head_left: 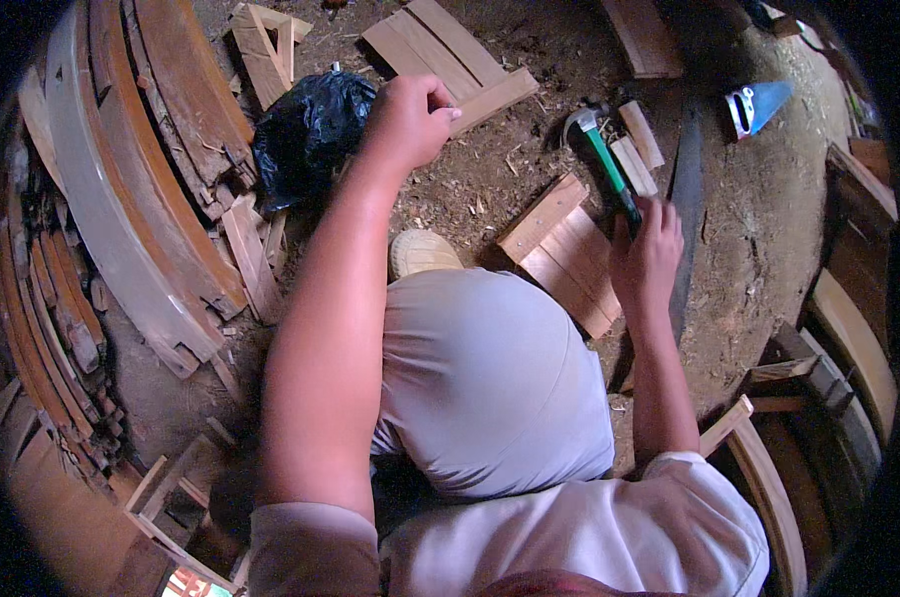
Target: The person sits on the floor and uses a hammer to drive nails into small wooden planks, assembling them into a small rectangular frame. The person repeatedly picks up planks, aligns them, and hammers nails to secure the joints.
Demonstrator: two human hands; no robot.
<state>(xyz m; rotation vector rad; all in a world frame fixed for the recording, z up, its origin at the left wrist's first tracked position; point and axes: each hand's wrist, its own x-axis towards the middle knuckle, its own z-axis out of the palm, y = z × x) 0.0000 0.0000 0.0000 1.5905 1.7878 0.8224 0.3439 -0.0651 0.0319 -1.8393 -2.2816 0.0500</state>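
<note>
My left hand (407, 121) is closed, fingers curled and thumb against them, above the near edge of a wooden panel (432, 52) with a batten (495, 102) across it. Whatever sits in that pinch is too small to make out. To the right, my right hand (652, 249) has its fingers around the dark end of a claw hammer's green handle (605, 159). The hammer's metal head points away from me, low over the ground. Below the hammer is a second panel of boards (569, 254) with a nailed batten.
A black plastic bag (311, 134) sits left of my left hand. Curved planks (122, 199) are stacked at left. Two small wood blocks (641, 134) lie beside the hammer. A handsaw (758, 107) rests farther right. Curved wooden frames (768, 478) stand at lower right.
</note>
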